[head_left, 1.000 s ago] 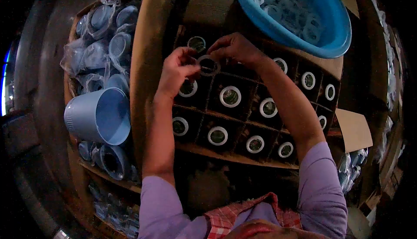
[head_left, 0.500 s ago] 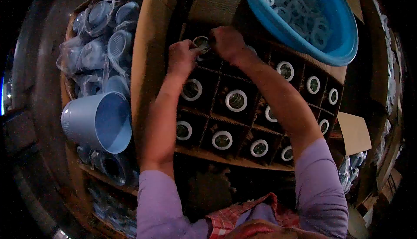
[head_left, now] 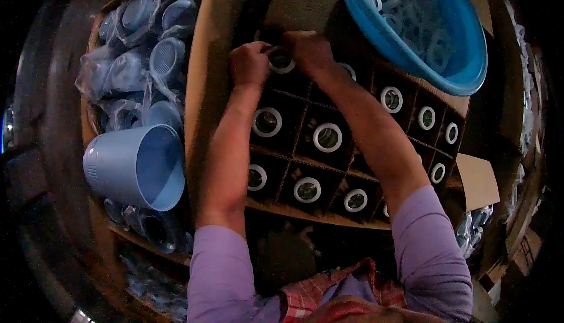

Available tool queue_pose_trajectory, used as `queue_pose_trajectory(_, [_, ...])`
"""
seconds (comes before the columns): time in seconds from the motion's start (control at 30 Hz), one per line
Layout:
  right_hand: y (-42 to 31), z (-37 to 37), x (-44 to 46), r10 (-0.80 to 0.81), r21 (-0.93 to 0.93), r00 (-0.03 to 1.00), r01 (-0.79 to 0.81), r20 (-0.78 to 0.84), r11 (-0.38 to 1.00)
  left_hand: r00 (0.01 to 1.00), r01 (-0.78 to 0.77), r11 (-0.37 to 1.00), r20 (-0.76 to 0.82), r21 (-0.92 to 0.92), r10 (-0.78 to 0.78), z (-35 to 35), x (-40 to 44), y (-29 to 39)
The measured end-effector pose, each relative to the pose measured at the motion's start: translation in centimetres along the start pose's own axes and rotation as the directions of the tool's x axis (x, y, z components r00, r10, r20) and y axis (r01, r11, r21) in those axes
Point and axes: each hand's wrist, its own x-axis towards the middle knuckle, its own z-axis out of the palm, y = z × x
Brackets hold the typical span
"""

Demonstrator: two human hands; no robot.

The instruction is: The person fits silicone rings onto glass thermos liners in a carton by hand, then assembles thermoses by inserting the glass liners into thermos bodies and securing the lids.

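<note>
A white ring (head_left: 283, 71) sits around the mouth of a jar in the back left compartment of a divided carton (head_left: 329, 222). My left hand (head_left: 249, 64) is closed at the ring's left edge, its fingertips pressed against it. On the other side my right hand (head_left: 308, 54) has its fingers curled against the ring's right edge; the fingertips are partly hidden. Nearby compartments hold several glass jars with white rings around their mouths, such as one white-rimmed jar (head_left: 327, 137) in the middle. My right forearm covers part of the carton.
A blue basin (head_left: 477, 79) full of loose translucent rings rests on the carton's back right. Left of a raised cardboard flap (head_left: 207, 47), a box holds plastic-wrapped blue-grey containers (head_left: 136, 14). A blue-grey bucket (head_left: 111, 167) lies on its side there.
The ring between my hands was tilted up and pinched by my left hand; it now lies flatter over the jar mouth. Both hands stay close around it. The view has shifted slightly.
</note>
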Motion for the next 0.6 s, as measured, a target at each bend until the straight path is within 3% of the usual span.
queue_pose_trajectory(0.17, [0.3,-1.6,-2.0,-0.154,0.098,0.983,0.143,0.105,0.985,0.983,0.137,0.989,0.130,-0.050,-0.129,-0.7,-0.2,0.4])
queue_pose_trajectory(0.27, [-0.2,-0.8,-4.3,-0.217,-0.026,0.972,0.215,-0.093,0.976,0.978,0.049,0.984,0.208,-0.169,-0.013,-1.5,-1.1,0.2])
queue_pose_trajectory(0.37, [-0.3,0.0,-4.4,-0.166,0.033,0.982,0.169,-0.089,0.985,0.936,0.159,0.973,0.340,-0.167,-0.094,-2.7,-0.8,1.5])
queue_pose_trajectory(0.43, [-1.2,0.0,-4.1,-0.085,0.053,0.993,0.081,0.077,0.995,0.947,0.098,0.988,0.316,-0.121,-0.055,-1.6,-0.9,-0.9])
queue_pose_trajectory(0.5, [-2.5,-1.5,-5.2,0.083,0.127,0.971,-0.114,0.225,0.985,0.922,0.056,0.988,0.387,-0.142,0.003,-1.3,-0.5,-1.2])
queue_pose_trajectory(0.53, [-2.2,0.2,-6.2,-0.042,0.143,0.999,0.043,-0.005,0.989,0.892,0.054,0.983,0.451,-0.176,0.032,-1.2,-0.8,-0.8])
queue_pose_trajectory(0.57, [-1.8,1.9,-7.2,-0.165,0.091,0.958,0.191,-0.234,0.977,0.814,0.343,0.902,0.562,-0.263,-0.145,-2.1,-1.3,0.3])
queue_pose_trajectory(0.6, [-3.5,-0.8,-11.3,-0.181,0.070,0.897,0.228,-0.403,0.971,0.720,0.653,0.561,0.647,-0.509,-0.252,-1.3,-1.8,-1.9])
